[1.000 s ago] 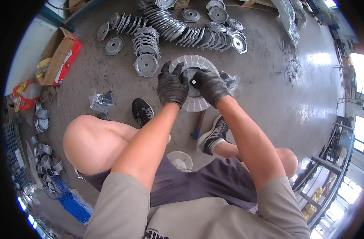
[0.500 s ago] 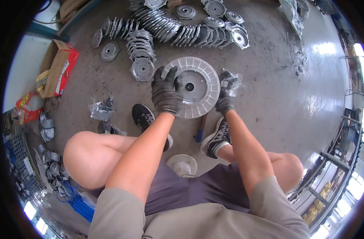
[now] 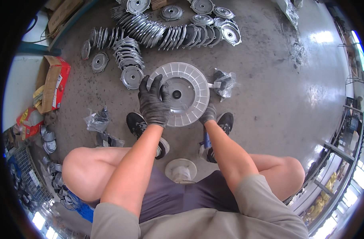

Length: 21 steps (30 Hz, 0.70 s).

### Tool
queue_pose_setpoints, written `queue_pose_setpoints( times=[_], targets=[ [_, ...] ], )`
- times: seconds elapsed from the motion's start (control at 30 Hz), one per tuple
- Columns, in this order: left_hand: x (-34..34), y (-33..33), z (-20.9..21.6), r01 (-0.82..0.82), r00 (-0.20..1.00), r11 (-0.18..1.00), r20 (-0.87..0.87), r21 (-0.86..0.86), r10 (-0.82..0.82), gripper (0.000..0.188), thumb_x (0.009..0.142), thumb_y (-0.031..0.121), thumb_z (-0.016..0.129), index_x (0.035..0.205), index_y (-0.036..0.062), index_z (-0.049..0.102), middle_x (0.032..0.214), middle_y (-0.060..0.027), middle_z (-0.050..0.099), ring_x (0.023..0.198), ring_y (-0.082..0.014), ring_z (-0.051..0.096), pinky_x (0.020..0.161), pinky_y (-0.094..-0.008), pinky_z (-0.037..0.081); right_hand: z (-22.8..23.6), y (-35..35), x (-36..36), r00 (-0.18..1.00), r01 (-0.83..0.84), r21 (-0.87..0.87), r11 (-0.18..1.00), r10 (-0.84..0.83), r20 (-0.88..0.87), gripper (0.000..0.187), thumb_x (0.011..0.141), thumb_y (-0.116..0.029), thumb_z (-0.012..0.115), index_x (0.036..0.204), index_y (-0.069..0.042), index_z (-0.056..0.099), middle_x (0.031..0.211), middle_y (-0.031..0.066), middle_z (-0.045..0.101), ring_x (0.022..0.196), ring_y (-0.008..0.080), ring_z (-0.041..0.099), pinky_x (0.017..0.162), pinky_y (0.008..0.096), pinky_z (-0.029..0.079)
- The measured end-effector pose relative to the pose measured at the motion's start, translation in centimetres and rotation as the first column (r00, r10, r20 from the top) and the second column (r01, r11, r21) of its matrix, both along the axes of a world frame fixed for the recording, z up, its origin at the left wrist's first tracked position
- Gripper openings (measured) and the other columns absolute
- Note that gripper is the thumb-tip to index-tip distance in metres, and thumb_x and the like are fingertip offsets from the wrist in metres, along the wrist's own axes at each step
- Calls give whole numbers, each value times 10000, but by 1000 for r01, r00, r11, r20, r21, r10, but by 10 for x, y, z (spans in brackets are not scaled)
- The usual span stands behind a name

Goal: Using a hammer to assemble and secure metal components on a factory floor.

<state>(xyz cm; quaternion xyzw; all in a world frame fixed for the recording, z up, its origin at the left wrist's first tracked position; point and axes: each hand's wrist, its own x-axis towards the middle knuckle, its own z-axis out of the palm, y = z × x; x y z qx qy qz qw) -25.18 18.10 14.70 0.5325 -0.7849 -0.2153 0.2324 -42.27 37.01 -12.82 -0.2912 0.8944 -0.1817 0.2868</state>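
A round, light grey metal end cover (image 3: 186, 88) with a ribbed rim and a dark centre hole is in front of me, above the floor between my feet. My left hand (image 3: 155, 104), in a dark grey knit glove, grips its left side, the fingers curled over the face. Against the lower right edge is my gloved right hand (image 3: 208, 113); its fingers are hidden by the cover. A blue handle-like piece (image 3: 206, 140) shows just below that hand, by my right shoe. What it belongs to is hidden.
Rows of similar metal covers (image 3: 150, 34) lie on the far floor. Plastic-wrapped parts lie right (image 3: 225, 83) and left (image 3: 97, 120) of my feet. A red cardboard box (image 3: 56, 85) stands at left. A whitish round object (image 3: 181, 169) sits between my legs; a metal rack (image 3: 341, 153) is at right.
The cover and my left hand appear slightly left and lower in the picture. My right hand has come down and inward from beside the plastic-wrapped part to under the cover's edge.
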Motion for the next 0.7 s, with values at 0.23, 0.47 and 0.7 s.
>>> queue_pose_setpoints(
  times=[0.23, 0.47, 0.7],
  targets=[
    [38, -8, -8, -87, 994, 996, 65, -13, 87, 370, 964, 236, 667, 1328, 180, 691, 1447, -195, 515, 1287, -399, 546, 1080, -471, 470, 245, -96, 1, 708, 595, -88, 799, -470, 527, 414, 1002, -439, 643, 1223, -92, 598, 690, 53, 576, 466, 193, 548, 385, 370, 438],
    [15, -1, 12, -78, 996, 990, 39, 117, 74, 398, 960, 249, 653, 1357, 261, 670, 1492, -162, 494, 1294, -381, 550, 1094, -463, 474, 373, -51, 41, 857, 289, -338, 896, -84, 509, 345, 1041, -393, 629, 1078, -54, 579, 656, 93, 612, 507, 241, 615, 462, 386, 470],
    [21, -1, 10, -91, 996, 989, 24, 117, 88, 397, 951, 248, 661, 1347, 274, 676, 1500, -141, 499, 1302, -378, 550, 1091, -460, 477, 367, -38, 79, 966, -250, -233, 940, 260, 11, 295, 1056, -310, 582, 1146, -31, 558, 815, 293, 656, 806, 539, 630, 681, 602, 459]
  ],
)
